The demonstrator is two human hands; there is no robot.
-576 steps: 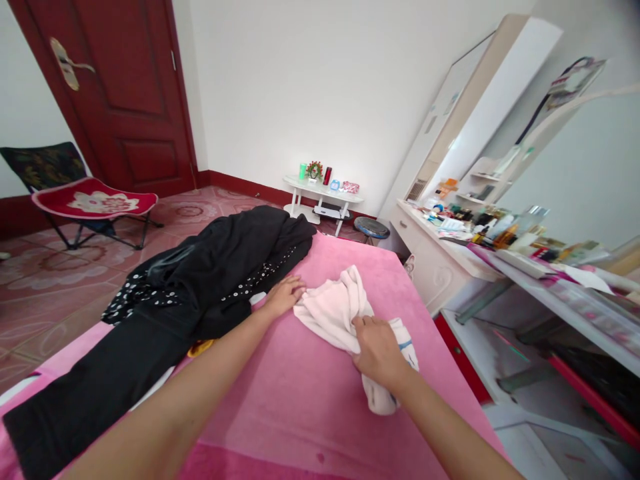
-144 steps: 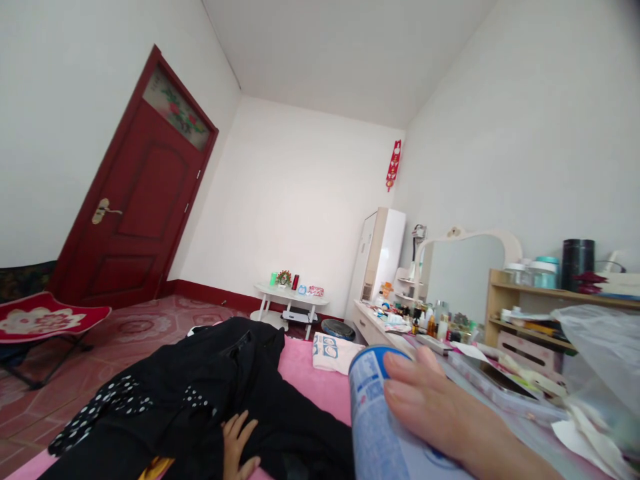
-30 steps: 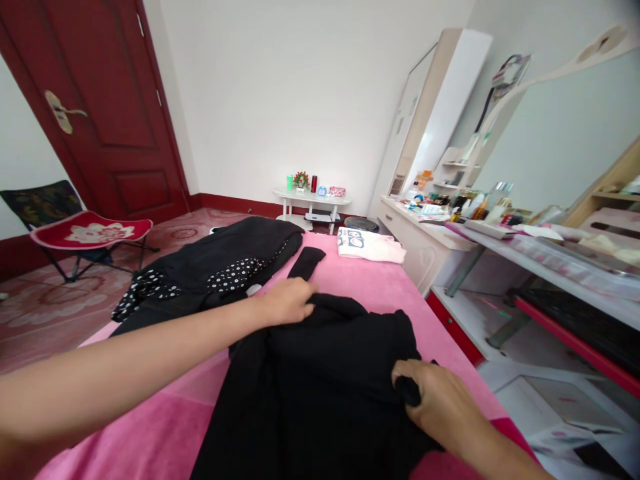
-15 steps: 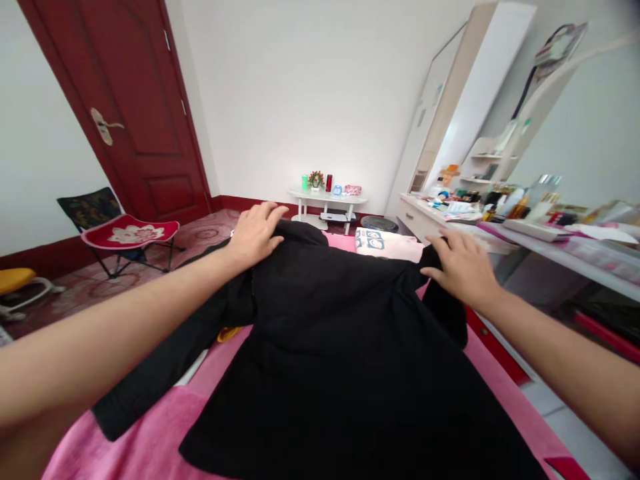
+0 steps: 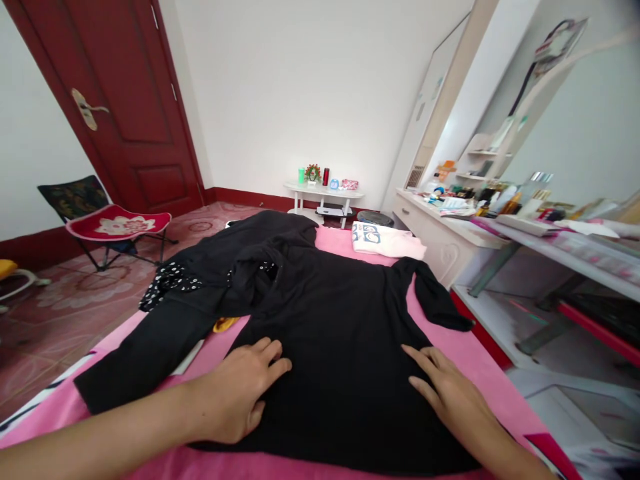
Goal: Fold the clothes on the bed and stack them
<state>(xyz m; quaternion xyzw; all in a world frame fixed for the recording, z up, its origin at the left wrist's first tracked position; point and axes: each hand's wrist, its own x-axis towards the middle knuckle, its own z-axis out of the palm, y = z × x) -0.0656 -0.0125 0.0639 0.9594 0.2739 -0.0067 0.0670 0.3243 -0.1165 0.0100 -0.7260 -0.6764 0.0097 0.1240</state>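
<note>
A black long-sleeved top (image 5: 340, 333) lies spread flat on the pink bed cover (image 5: 480, 373). My left hand (image 5: 235, 390) rests flat on its lower left part, fingers stretched out. My right hand (image 5: 445, 390) lies flat on its lower right part, fingers spread. Neither hand holds anything. One sleeve (image 5: 145, 353) runs out to the left, the other sleeve (image 5: 435, 300) is bent at the right.
A pile of black and polka-dot clothes (image 5: 225, 260) lies behind the top. A folded white shirt (image 5: 385, 241) sits at the bed's far end. A cluttered dressing table (image 5: 465, 213) stands to the right, a folding chair (image 5: 105, 217) and red door (image 5: 120, 100) to the left.
The hands have drawn back from the top's shoulders to its lower part. The garment, held up half a second ago, now lies flat on the bed.
</note>
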